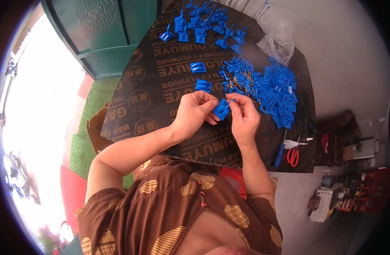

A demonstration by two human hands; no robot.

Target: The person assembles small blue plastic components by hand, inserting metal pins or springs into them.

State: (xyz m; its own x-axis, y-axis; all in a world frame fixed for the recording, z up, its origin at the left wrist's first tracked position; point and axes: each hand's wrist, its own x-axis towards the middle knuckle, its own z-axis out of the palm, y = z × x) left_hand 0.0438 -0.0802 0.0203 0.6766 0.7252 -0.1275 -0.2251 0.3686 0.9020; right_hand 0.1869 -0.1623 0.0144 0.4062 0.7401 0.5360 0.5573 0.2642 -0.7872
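Pinched in my left hand (192, 111) is a small blue plastic plate (221, 109) with raised, slotted ridges. My right hand (246, 120) is closed at the plate's right edge, its thumb and forefinger gripping a small blue plastic piece (231, 100) mostly hidden by the fingertips. Two similar blue plates lie beyond my hands: one plate (203, 86) just past my left fingers, another plate (198, 67) farther off. To the right of them spreads a heap of small blue plugs and brass-coloured screws (244, 78), beside a pile of flat blue plates (279, 95).
Blue pieces with thin dark rods (200, 35) stand in rows at the far side of the dark plywood table (161, 87). A clear plastic bag (280, 38) lies behind the pile. Red-handled scissors (292, 156), a white-nozzled bottle (290, 144) and a blue-handled screwdriver (279, 155) sit near the right corner.
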